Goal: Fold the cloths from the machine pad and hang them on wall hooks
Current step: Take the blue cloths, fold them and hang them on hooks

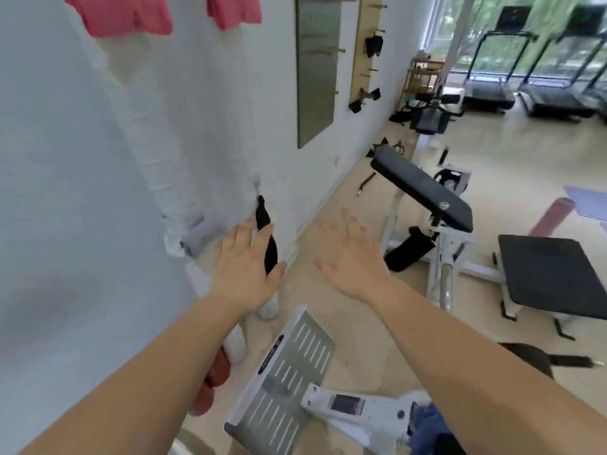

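Note:
Two pink cloths hang high on the white wall, one (121, 14) at the upper left and another (235, 9) to its right; their hooks are out of frame. My left hand (244, 267) is stretched out near the wall, fingers apart, holding nothing, in front of a black strap (267, 238) that hangs from a small wall hook (257, 184). My right hand (351, 254) is also spread flat and empty, over the floor. A blue cloth (427, 428) lies at the bottom edge, beside the white machine frame (361, 407).
A perforated metal footplate (289, 382) stands just below my arms. A black angled machine pad (423, 192) and a flat black bench (555, 274) stand to the right. Red dumbbells (213, 379) lie by the wall. A mirror (315, 67), a pegboard and treadmills (492, 77) are farther back.

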Motion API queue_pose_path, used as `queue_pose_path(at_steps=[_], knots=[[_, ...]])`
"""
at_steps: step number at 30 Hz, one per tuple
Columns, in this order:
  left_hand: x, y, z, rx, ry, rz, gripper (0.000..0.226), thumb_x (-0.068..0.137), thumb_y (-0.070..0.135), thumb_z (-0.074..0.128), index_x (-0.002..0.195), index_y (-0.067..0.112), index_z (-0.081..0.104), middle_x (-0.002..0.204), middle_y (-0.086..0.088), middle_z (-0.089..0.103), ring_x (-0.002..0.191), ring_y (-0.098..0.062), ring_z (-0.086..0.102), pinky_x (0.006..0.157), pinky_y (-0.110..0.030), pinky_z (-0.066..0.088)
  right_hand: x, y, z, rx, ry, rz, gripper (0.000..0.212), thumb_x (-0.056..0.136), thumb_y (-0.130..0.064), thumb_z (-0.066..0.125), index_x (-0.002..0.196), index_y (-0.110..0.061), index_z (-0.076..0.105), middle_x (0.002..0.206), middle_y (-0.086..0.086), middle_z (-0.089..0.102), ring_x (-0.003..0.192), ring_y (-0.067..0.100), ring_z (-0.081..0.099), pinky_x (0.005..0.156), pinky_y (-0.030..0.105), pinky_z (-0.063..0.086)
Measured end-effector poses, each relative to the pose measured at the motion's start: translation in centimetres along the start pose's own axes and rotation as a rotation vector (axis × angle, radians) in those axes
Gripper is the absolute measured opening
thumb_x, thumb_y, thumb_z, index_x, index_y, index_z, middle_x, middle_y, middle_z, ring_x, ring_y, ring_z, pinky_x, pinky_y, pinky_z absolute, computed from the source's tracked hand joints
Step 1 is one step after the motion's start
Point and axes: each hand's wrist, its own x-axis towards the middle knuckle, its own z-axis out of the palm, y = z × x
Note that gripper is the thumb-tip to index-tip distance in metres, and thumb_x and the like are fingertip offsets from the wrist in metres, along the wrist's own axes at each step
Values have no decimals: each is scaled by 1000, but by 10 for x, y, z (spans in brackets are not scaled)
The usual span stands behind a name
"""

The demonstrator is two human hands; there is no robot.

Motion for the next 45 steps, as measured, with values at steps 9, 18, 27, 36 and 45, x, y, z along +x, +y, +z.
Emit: queue_pose_path(at_steps=[9,18,27,36,45], knots=[[-68,151,113,-64,-292,184,83,84,68,35,153,23,37,161,-12,33,145,-36,35,116,-52,30,-176,176,27,-81,-238,350,65,94,-61,50,151,-38,29,168,7,3,151,35,15,117,55,26],[-141,334,215,-56,-614,214,71,96,55,52,157,32,24,167,-2,19,150,-27,24,121,-42,24,-335,358,28,30,-357,599,62,94,-58,52,150,-38,33,167,6,11,149,33,24,116,52,32],[-146,404,292,-85,-827,270,65,96,52,57,152,31,32,154,4,43,133,-23,48,112,-41,42,-388,428,80,198,-498,705,54,98,-54,45,145,-28,47,156,-5,36,141,25,36,108,46,42],[-108,429,375,-117,-977,424,68,99,38,57,158,28,23,169,0,15,146,-27,38,117,-38,36,-376,450,127,428,-368,944,48,98,-49,49,136,-20,50,139,4,55,122,30,54,99,44,48],[-59,432,434,-333,-1078,225,64,96,26,63,151,24,30,149,-5,48,130,-29,53,109,-39,45,-346,438,149,414,-256,1119,33,98,-49,47,118,-31,66,122,-10,63,111,20,57,89,38,50]])
